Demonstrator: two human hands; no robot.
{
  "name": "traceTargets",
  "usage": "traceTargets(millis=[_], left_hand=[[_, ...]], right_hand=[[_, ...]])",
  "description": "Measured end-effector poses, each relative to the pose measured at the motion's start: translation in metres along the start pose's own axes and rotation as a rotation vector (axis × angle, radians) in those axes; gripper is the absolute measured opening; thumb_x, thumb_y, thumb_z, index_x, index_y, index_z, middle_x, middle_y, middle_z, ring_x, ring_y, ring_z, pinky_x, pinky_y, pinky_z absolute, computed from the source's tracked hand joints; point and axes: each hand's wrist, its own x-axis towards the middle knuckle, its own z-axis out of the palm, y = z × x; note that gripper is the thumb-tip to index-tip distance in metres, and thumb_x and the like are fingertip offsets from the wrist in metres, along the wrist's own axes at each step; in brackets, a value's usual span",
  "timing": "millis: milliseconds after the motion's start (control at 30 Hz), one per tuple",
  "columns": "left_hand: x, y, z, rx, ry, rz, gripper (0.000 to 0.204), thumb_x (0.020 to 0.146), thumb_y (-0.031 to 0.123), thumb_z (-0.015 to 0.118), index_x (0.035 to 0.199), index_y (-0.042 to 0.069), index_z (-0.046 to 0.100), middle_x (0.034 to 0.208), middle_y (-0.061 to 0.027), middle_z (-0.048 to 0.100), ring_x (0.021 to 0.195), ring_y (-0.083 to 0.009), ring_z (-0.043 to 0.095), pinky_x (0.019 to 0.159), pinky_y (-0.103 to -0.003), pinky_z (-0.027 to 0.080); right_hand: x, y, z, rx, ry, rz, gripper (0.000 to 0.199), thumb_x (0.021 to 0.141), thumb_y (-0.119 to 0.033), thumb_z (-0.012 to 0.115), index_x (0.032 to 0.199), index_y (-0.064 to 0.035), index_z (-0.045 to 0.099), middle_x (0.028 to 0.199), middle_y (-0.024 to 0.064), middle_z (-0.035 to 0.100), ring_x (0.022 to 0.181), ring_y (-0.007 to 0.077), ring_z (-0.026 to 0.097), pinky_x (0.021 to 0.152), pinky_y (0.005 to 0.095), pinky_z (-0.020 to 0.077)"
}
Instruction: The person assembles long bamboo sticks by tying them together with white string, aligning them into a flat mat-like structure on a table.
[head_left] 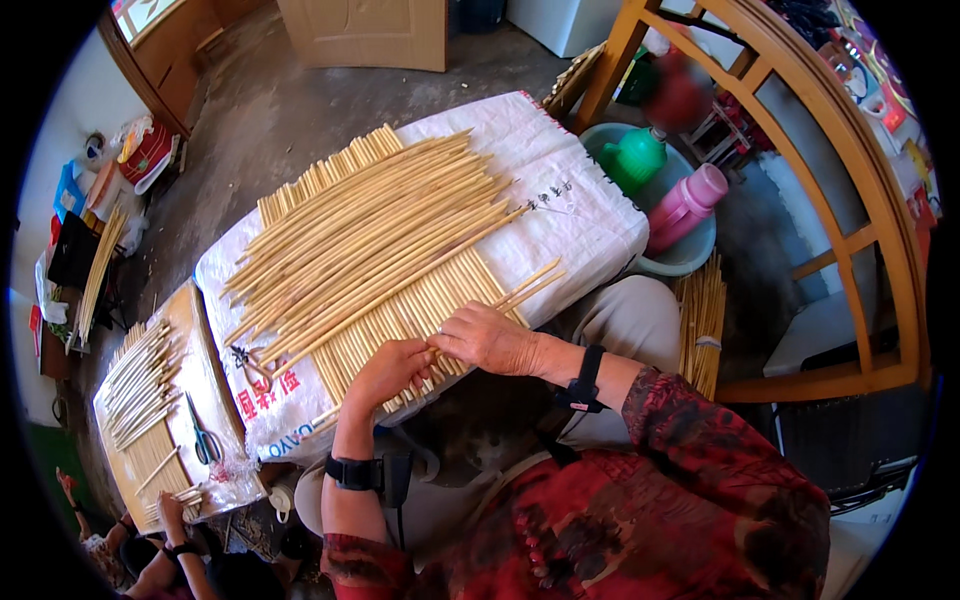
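A mat of pale bamboo sticks (420, 310) lies on a white woven sack (580, 215) over my lap, with a loose pile of long sticks (370, 240) fanned across it. My left hand (385, 372) pinches the near edge of the mat, fingers curled on the stick ends. My right hand (487, 338) sits just beside it, closed on a stick that points up and to the right. Both wrists carry black bands.
At my left another person's hands (170, 510) rest at a wooden board (190, 320) with sticks and green-handled scissors (203, 435). A basin (690, 255) with green and pink bottles, a stick bundle (700, 320) and a wooden frame (850, 150) stand at my right.
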Motion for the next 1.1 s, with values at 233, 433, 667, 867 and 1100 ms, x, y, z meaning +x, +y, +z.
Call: traceTargets(millis=[233,433,667,867,1100], left_hand=[[0.004,0.004,0.0,-0.023,-0.088,-0.022,0.024,0.095,0.017,0.047,0.084,0.001,0.059,0.068,-0.003,0.06,0.058,-0.01,0.058,0.051,-0.023,0.046],[0.008,0.01,0.007,-0.127,-0.174,-0.052,0.026,0.097,0.02,0.044,0.089,0.0,0.059,0.069,-0.0031,0.06,0.06,-0.0106,0.058,0.055,-0.023,0.047],[0.009,0.012,0.004,-0.077,0.097,0.035,0.026,0.096,0.021,0.046,0.083,0.002,0.058,0.062,0.0019,0.049,0.056,-0.0067,0.044,0.052,-0.022,0.038],[0.014,0.012,-0.005,-0.209,0.152,-0.01,0.026,0.094,0.024,0.049,0.08,0.004,0.059,0.061,0.0037,0.048,0.056,-0.005,0.042,0.051,-0.02,0.036],[0.017,0.007,-0.006,-0.182,0.107,-0.002,0.024,0.093,0.021,0.048,0.081,0.004,0.059,0.064,0.0034,0.051,0.056,-0.0043,0.046,0.049,-0.019,0.037]], right_hand=[[0.001,0.006,-0.015,-0.047,0.021,-0.082,0.012,0.08,-0.016,0.054,0.088,-0.0085,0.057,0.076,0.0019,0.05,0.076,0.0183,0.053,0.068,0.0304,0.0417],[-0.002,0.017,-0.024,-0.016,0.013,-0.143,0.015,0.078,-0.017,0.055,0.09,-0.0092,0.058,0.076,0.0021,0.051,0.076,0.0181,0.053,0.068,0.0307,0.0421],[0.003,0.075,-0.078,-0.058,0.499,0.092,0.027,0.075,-0.012,0.063,0.101,-0.0058,0.06,0.092,0.0085,0.058,0.091,0.0244,0.057,0.081,0.0338,0.0445],[-0.06,0.17,-0.067,-0.306,0.095,0.801,0.01,0.079,-0.012,0.061,0.087,-0.0054,0.06,0.089,0.0126,0.058,0.088,0.0311,0.057,0.074,0.0403,0.0472],[-0.095,0.216,-0.03,-0.506,-0.163,0.837,0.011,0.074,-0.011,0.061,0.084,-0.0067,0.061,0.09,0.0126,0.06,0.089,0.0301,0.058,0.076,0.0429,0.0464]])
